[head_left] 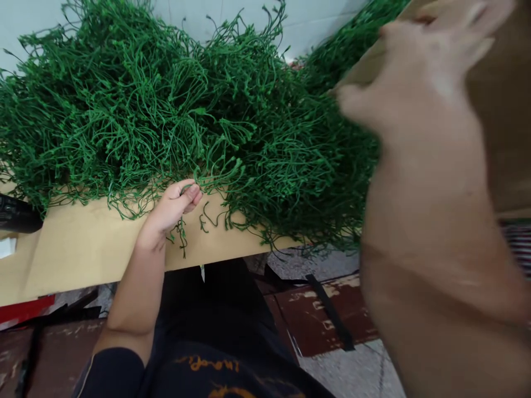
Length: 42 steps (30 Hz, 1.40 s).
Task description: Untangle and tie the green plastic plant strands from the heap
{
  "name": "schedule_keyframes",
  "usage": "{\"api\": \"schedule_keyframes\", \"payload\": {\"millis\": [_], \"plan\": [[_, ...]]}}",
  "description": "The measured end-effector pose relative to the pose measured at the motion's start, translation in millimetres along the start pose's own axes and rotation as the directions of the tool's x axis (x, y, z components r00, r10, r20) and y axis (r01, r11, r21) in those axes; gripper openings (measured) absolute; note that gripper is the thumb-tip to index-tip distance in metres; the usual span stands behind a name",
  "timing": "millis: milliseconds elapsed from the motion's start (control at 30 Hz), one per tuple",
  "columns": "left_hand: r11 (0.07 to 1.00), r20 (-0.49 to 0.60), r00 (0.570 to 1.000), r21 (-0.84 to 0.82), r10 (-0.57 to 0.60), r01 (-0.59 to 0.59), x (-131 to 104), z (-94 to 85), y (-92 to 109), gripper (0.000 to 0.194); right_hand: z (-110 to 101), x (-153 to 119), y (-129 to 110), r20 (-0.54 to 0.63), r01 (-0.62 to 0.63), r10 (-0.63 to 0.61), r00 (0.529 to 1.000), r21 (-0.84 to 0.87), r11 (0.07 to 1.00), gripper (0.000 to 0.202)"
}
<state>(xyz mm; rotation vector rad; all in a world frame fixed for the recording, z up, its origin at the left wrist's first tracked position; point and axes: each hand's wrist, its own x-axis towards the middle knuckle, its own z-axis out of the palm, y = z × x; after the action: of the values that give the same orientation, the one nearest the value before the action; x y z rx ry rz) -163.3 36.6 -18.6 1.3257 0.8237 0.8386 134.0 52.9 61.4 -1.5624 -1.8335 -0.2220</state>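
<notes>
A large heap of thin green plastic stems (136, 105) with small budded tips spreads over a tan cardboard sheet (95, 243). At the heap's front edge, my left hand (180, 202) is closed, thumb against fingers, round a few of these stems. Their tips fan out to the right of the fist, and some hang below it. Close to the camera on the right, my right hand (418, 66) is raised over the heap's right end, beside a brown cardboard piece. It is blurred, with its fingers apart at the top, and whether it touches the cardboard cannot be made out.
A brown cardboard piece (506, 127) stands at the right. Behind the heap is a pale wall (319, 22). A black object (19, 214) lies at the left edge. Below the sheet are a worn dark red bench (327, 309) with a black strap, and a speckled floor (352, 367).
</notes>
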Motion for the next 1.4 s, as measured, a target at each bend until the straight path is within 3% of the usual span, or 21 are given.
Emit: {"api": "schedule_keyframes", "payload": {"millis": [67,133,200,300,433,733,800,933,1067,1167,1233,1333,1400], "plan": [[1.000,0.016,1.000,-0.002,-0.010,0.010,0.3,1.0,-1.1,0.053,16.1,-14.7,-26.5,-0.023,-0.085,0.083,0.996,-0.111,0.990,0.054],[1.000,0.053,0.999,-0.004,0.001,-0.001,1.4,0.3,-3.6,0.052,33.0,-28.2,-60.3,0.094,0.063,-0.068,0.993,0.049,0.997,0.041],[1.000,0.084,0.996,-0.004,0.021,-0.021,2.5,-1.3,-5.9,0.051,48.8,-38.1,-88.8,0.224,0.180,-0.243,0.944,0.268,0.947,0.028],[0.999,0.073,0.996,0.008,0.045,-0.046,3.2,-3.0,-7.1,0.050,67.5,-45.0,-107.8,0.376,0.139,-0.298,0.877,0.395,0.908,0.021],[0.997,0.044,0.998,0.059,0.044,-0.046,3.7,-2.5,-6.2,0.050,77.9,-46.0,-100.3,0.430,0.038,-0.242,0.870,0.431,0.902,0.016],[0.976,0.057,0.996,0.204,0.065,-0.076,7.0,-0.1,-10.5,0.043,84.5,-44.2,-92.3,0.282,-0.015,-0.142,0.949,0.490,0.871,0.028],[0.977,0.060,0.996,0.198,0.069,-0.079,6.2,-0.2,-10.9,0.042,83.3,-41.9,-92.4,0.288,-0.004,-0.163,0.944,0.503,0.864,0.028],[0.976,0.063,0.994,0.192,0.095,-0.105,5.0,-0.4,-10.5,0.044,73.7,-39.7,-87.3,0.372,0.037,-0.265,0.889,0.520,0.853,0.026],[0.961,0.076,0.991,0.248,0.110,-0.125,6.6,3.1,-11.5,0.042,75.5,-42.9,-84.3,0.283,0.070,-0.195,0.939,0.399,0.914,0.029],[0.946,0.075,0.988,0.288,0.133,-0.149,9.1,4.6,-15.2,0.039,87.3,-41.9,-94.2,0.169,0.096,-0.147,0.975,0.280,0.955,0.029],[0.942,0.052,0.986,0.294,0.156,-0.164,8.3,3.0,-17.4,0.038,91.2,-34.9,-102.4,0.151,0.098,-0.129,0.980,0.197,0.976,0.025],[0.913,0.088,0.986,0.372,0.143,-0.166,1.0,-1.2,-16.8,0.037,77.7,-15.1,-92.8,0.134,-0.074,0.075,0.988,-0.015,0.997,0.017],[0.887,0.132,0.985,0.433,0.114,-0.161,-4.6,-2.9,-14.5,0.037,56.6,-1.0,-61.2,-0.008,-0.301,0.304,0.953,-0.163,0.940,0.020]]}}
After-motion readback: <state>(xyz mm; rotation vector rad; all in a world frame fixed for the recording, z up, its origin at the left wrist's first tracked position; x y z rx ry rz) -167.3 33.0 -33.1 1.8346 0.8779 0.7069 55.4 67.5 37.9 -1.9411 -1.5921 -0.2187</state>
